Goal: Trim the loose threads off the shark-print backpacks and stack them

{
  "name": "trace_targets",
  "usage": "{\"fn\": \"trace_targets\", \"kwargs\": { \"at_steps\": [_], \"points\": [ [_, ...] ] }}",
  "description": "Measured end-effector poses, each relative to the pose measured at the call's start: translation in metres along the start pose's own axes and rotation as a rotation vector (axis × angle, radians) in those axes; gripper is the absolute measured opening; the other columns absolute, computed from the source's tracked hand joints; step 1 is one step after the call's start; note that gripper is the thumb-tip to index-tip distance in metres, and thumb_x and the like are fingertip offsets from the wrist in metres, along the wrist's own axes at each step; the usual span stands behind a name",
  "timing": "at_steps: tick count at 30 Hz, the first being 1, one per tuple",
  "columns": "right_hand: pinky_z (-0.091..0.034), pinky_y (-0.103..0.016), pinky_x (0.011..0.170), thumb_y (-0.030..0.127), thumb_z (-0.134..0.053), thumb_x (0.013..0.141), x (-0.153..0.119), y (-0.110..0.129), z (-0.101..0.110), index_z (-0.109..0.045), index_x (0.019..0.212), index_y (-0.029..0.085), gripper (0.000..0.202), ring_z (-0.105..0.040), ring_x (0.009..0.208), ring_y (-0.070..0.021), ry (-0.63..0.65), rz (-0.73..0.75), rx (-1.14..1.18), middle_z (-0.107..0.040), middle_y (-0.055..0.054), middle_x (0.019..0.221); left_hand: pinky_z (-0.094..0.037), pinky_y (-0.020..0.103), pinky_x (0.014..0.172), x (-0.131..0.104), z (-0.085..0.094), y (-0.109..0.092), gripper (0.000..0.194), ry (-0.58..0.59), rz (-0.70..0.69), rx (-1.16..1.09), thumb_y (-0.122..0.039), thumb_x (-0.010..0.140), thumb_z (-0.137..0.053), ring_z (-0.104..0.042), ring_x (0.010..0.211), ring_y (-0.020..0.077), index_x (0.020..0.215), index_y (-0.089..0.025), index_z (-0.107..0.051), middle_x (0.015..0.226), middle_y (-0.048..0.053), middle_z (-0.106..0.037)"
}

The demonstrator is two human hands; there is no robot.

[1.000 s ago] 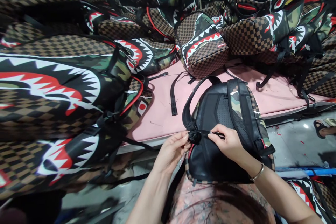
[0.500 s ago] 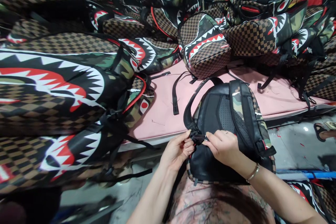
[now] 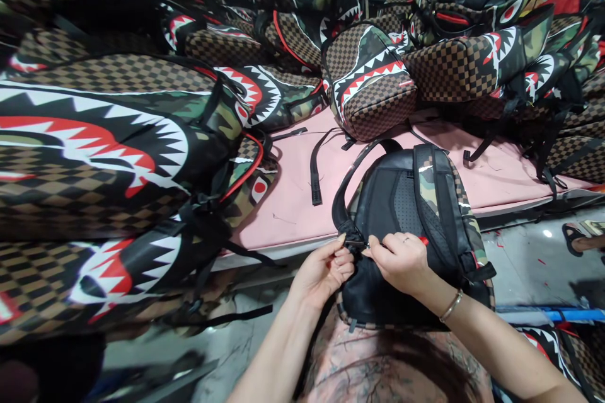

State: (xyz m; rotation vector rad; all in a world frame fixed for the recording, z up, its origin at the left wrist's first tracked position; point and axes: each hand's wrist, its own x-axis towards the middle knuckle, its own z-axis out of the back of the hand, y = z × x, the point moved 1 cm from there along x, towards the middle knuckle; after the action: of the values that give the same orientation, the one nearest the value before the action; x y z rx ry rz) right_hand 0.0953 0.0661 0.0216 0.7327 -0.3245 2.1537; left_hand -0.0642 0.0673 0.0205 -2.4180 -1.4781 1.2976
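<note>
A black-backed backpack point(image 3: 401, 195) with checkered and camouflage edging leans over my lap against the table edge, its padded back facing up. My left hand point(image 3: 326, 271) is closed, pinching the lower end of its left shoulder strap point(image 3: 341, 204), beside a dark strap fitting. Close to its right, my right hand point(image 3: 399, 264) is wrapped round a slim tool point(image 3: 358, 244) whose dark, thin front end reaches the strap. A red end of it shows behind the fist; its exact kind is hidden by the fingers.
A pink-topped table point(image 3: 288, 201) runs across ahead, with a loose black strap point(image 3: 316, 170) on it. Shark-mouth backpacks point(image 3: 373, 82) are heaped along the back, and a large stack point(image 3: 94, 138) crowds the left. A person's sandaled foot point(image 3: 574, 239) is at right.
The dark front end of the tool has shifted slightly and now shows thinner between my hands. My right hand has moved very little; the backpack stays in place.
</note>
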Motion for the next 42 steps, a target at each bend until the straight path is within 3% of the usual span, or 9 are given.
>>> {"fn": "trace_targets", "kwargs": {
  "at_steps": [3,8,12,22,29,35,42],
  "points": [
    [-0.034,-0.026,0.059,0.034,-0.049,0.089,-0.001,-0.001,0.000,-0.065,0.088,0.019,0.023,-0.052,0.059,-0.0121,0.016,-0.134,0.175,-0.060,-0.002,0.062,-0.033,0.014,0.037,-0.003,0.000,0.001,0.017,0.016,-0.048,0.007,-0.008,0.072,-0.061,-0.037,0.042,0.0037,0.059,-0.011,-0.051,0.051,-0.005,-0.039],
    [-0.043,-0.019,0.061,0.036,-0.050,0.085,0.000,-0.007,-0.001,-0.062,0.081,0.019,0.021,-0.059,0.066,-0.0115,0.122,-0.569,0.677,-0.065,-0.001,0.074,-0.034,0.015,0.040,-0.010,-0.003,0.004,0.022,0.020,-0.250,0.140,-0.020,0.060,-0.076,-0.038,0.045,0.0041,0.059,-0.010,-0.056,0.051,-0.005,-0.043],
    [-0.045,-0.020,0.062,0.039,-0.053,0.080,0.002,-0.010,-0.002,-0.061,0.079,0.020,0.020,-0.059,0.067,-0.0123,0.222,-0.711,0.899,-0.063,0.002,0.071,-0.033,0.013,0.042,-0.012,-0.003,0.006,0.025,-0.021,-0.340,0.312,-0.022,0.052,-0.081,-0.039,0.044,0.0027,0.059,-0.011,-0.060,0.048,-0.006,-0.048],
    [-0.045,-0.021,0.065,0.040,-0.056,0.076,0.005,-0.009,-0.003,-0.062,0.078,0.020,0.021,-0.059,0.068,-0.0127,0.337,-0.773,0.976,-0.062,0.002,0.071,-0.042,0.015,0.054,-0.007,0.003,0.008,0.029,-0.060,-0.401,0.364,-0.022,0.047,-0.083,-0.053,0.052,0.0051,0.070,-0.013,-0.067,0.061,-0.002,-0.065],
    [-0.042,-0.020,0.059,0.039,-0.057,0.076,0.005,-0.011,-0.002,-0.062,0.075,0.020,0.020,-0.057,0.061,-0.0115,0.348,-0.770,0.933,-0.060,0.004,0.064,-0.041,0.014,0.051,-0.009,0.000,0.006,0.026,-0.038,-0.415,0.374,-0.019,0.050,-0.081,-0.051,0.050,0.0047,0.071,-0.012,-0.068,0.061,-0.001,-0.064],
    [-0.043,-0.020,0.063,0.037,-0.056,0.077,0.008,-0.010,0.001,-0.063,0.076,0.021,0.018,-0.058,0.066,-0.0119,0.326,-0.720,0.931,-0.064,0.003,0.070,-0.042,0.015,0.051,-0.010,0.000,0.007,0.026,-0.033,-0.407,0.411,-0.021,0.050,-0.081,-0.052,0.052,0.0065,0.071,-0.012,-0.068,0.063,0.001,-0.065],
    [-0.040,-0.020,0.061,0.035,-0.056,0.078,0.012,-0.009,0.003,-0.062,0.070,0.019,0.018,-0.054,0.061,-0.0099,0.282,-0.752,0.949,-0.060,0.004,0.064,-0.043,0.016,0.050,-0.009,-0.001,0.004,0.030,-0.100,-0.414,0.407,-0.021,0.042,-0.083,-0.052,0.051,0.0070,0.065,-0.014,-0.066,0.058,-0.003,-0.063]
  ]
}}
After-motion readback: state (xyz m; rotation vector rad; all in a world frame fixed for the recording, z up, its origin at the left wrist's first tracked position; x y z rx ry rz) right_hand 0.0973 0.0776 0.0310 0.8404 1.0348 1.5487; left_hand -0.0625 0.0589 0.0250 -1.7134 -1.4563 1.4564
